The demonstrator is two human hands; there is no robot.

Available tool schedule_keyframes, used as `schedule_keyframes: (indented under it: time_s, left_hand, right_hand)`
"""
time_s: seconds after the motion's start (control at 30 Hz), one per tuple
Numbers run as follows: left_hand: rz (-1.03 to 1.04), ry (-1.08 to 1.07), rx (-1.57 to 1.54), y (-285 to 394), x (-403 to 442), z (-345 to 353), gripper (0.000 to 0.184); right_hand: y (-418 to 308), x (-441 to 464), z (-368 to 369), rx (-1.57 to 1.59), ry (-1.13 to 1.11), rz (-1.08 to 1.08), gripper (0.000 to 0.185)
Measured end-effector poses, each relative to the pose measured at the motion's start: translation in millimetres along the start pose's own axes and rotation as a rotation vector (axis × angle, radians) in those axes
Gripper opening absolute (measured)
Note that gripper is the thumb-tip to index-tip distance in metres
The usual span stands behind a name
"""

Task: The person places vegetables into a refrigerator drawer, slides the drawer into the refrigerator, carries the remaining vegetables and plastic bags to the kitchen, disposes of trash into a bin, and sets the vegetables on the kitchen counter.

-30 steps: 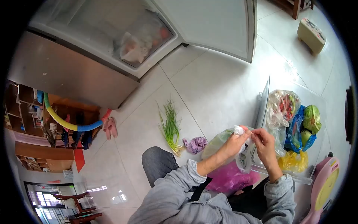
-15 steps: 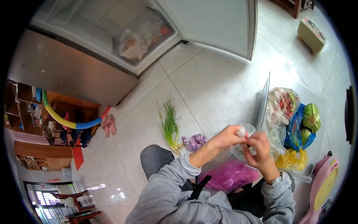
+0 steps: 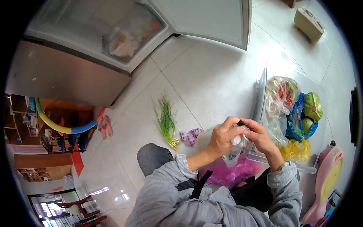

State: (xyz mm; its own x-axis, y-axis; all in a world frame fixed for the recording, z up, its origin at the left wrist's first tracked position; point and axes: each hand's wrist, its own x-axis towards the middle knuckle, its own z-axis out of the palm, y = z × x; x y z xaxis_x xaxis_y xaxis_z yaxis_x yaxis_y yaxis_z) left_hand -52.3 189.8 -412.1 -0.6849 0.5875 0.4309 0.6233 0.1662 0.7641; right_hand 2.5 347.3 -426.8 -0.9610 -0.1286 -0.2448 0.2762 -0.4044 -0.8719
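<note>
My left hand [image 3: 223, 137] is closed on the gathered white neck of a clear plastic bag [image 3: 231, 154]. Touching it from the right, my right hand [image 3: 260, 138] pinches at the same bag, and a small dark item [image 3: 240, 123] shows between the fingertips. The clear bag hangs below both hands, above a bright pink plastic bag [image 3: 236, 172] by my legs. Left of the hands lie a purple patterned cloth [image 3: 190, 136] and a bunch of green onions [image 3: 165, 121] on the floor.
A clear drawer [image 3: 311, 166] at the right holds bagged vegetables, a cabbage [image 3: 312, 107] and a yellow bag [image 3: 296, 150]. An open fridge [image 3: 72, 72] stands at the upper left. A stool [image 3: 309, 24] and pink slippers [image 3: 104, 127] are on the floor.
Both hands have come closer together at the bag's neck, and the small dark item now shows between them. The view has shifted, so the surroundings sit slightly higher and further left.
</note>
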Motion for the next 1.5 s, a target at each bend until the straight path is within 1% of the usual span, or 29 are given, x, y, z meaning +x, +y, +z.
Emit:
schedule_keyframes:
  time_s: [0.03, 0.07, 0.13, 0.17, 0.23, 0.27, 0.3, 0.33, 0.4, 0.47, 0.5, 0.57, 0.6, 0.67, 0.7, 0.8, 0.83, 0.93, 0.97, 1.03, 1.07, 1.1, 1.13, 1.2, 1.23, 1.33, 1.37, 1.47, 1.5]
  left_hand:
    - [-0.033, -0.049, -0.076, -3.5, -1.6, -1.7, 0.020]
    - [0.017, -0.061, -0.073, -2.7, -1.1, -3.2, 0.022]
    - [0.116, -0.091, -0.064, 2.4, 0.3, -7.6, 0.025]
    - [0.075, -0.103, -0.091, 4.7, -1.1, -10.4, 0.025]
    - [-0.010, -0.132, -0.146, 8.2, -5.4, -16.5, 0.027]
    - [0.022, -0.082, -0.023, 4.8, -8.2, -17.7, 0.026]
    - [0.052, -0.034, 0.094, -2.0, -12.3, -17.2, 0.027]
    - [0.081, 0.007, 0.203, -5.7, -16.2, -16.2, 0.028]
    - [0.027, 0.048, 0.332, -9.3, -27.7, -20.7, 0.021]
    - [-0.036, 0.091, 0.389, -19.5, -42.4, -33.4, 0.016]
    - [-0.060, 0.110, 0.416, -23.6, -50.3, -42.5, 0.014]
    - [-0.144, 0.079, 0.374, -27.3, -67.6, -57.8, 0.012]
    - [-0.184, 0.070, 0.357, -27.6, -70.0, -63.1, 0.012]
    - [-0.243, 0.115, 0.230, -28.9, -69.2, -69.2, 0.013]
    - [-0.276, 0.140, 0.168, -27.2, -67.6, -70.0, 0.013]
    - [-0.736, 0.057, -0.313, -1.7, -42.8, -55.7, 0.019]
    - [-0.788, 0.060, -0.571, -4.9, -33.5, -46.5, 0.027]
    - [-0.814, 0.219, -1.000, -9.0, -13.5, -14.2, 0.033]
    - [-0.870, 0.188, -0.931, -14.5, -17.3, -12.9, 0.029]
    - [-0.795, -0.086, -0.737, -19.8, -26.8, -16.6, 0.028]
    - [-0.747, -0.213, -0.634, -20.9, -32.4, -14.6, 0.028]
    - [-0.580, -0.181, -0.477, -18.9, -37.3, -3.8, 0.025]
    - [-0.569, -0.229, -0.392, -16.0, -40.2, -2.7, 0.023]
    - [-0.538, -0.311, -0.218, -10.6, -42.2, -8.1, 0.019]
    - [-0.589, -0.284, -0.261, -8.5, -40.4, -10.2, 0.011]
    - [-0.564, -0.216, -0.483, -0.7, -31.4, -16.8, 0.012]
    - [-0.644, -0.226, -0.503, -2.9, -32.3, -20.0, 0.017]
    - [-0.778, -0.058, -0.542, 3.9, -20.4, -18.9, 0.021]
    - [-0.792, -0.038, -0.543, -2.9, -20.4, -20.0, 0.023]
  right_hand:
    - [-0.1, -0.6, -2.6, -0.005, -0.009, 0.008, 0.026]
    - [0.1, -0.7, -5.0, -0.011, -0.021, 0.016, 0.022]
    - [8.5, 1.2, -10.2, -0.080, 0.013, -0.063, 0.014]
    - [12.0, 1.4, -11.2, -0.113, 0.031, -0.103, 0.010]
    - [-5.6, -5.5, 4.0, -0.580, 0.115, -0.185, 0.008]
    - [-12.7, -6.9, 10.4, -0.818, 0.156, -0.224, 0.008]
    - [-9.4, -4.1, 10.7, -0.906, 0.215, -0.429, 0.005]
    - [-7.3, -0.6, 4.5, -1.023, 0.287, -0.475, 0.004]
    - [-3.5, 7.0, -15.5, -1.261, 0.443, -0.538, 0.004]
    - [1.8, 12.2, -37.3, -1.345, 0.615, -0.465, 0.006]
    - [5.1, 14.6, -46.2, -1.361, 0.654, -0.449, 0.006]
    - [8.8, 16.5, -56.8, -1.394, 0.723, -0.431, 0.007]
    - [6.0, 15.2, -53.8, -1.393, 0.721, -0.446, 0.007]
    - [-1.3, 15.9, -40.5, -1.392, 0.706, -0.478, 0.008]
    - [-8.8, 14.8, -32.2, -1.304, 0.702, -0.515, 0.007]
    - [-18.1, 10.0, -8.4, -1.197, 0.531, -0.592, 0.005]
    - [-17.7, 9.3, 2.1, -1.140, 0.464, -0.624, 0.006]
    - [-4.5, 5.6, 12.6, -1.129, 0.318, -0.752, 0.009]
    - [0.9, 3.2, 14.2, -1.117, 0.269, -0.756, 0.010]
    - [6.2, -1.0, 20.0, -1.122, 0.220, -0.836, 0.008]
    - [5.3, -2.3, 24.2, -1.080, 0.185, -0.949, 0.008]
    - [9.5, -3.3, 26.1, -1.098, 0.165, -0.940, 0.008]
    - [12.1, -4.8, 28.2, -1.111, 0.141, -0.933, 0.009]
    - [7.0, -12.2, 32.2, -1.138, 0.155, -0.794, 0.014]
    - [3.2, -14.8, 32.3, -1.149, 0.160, -0.727, 0.018]
    - [1.4, -16.4, 24.7, -1.163, 0.099, -0.476, 0.029]
    - [-2.3, -17.3, 23.8, -1.149, 0.034, -0.391, 0.032]
    - [0.6, -19.6, 26.8, -1.033, 0.278, -0.469, 0.025]
    - [2.1, -20.2, 26.3, -1.037, 0.282, -0.416, 0.023]
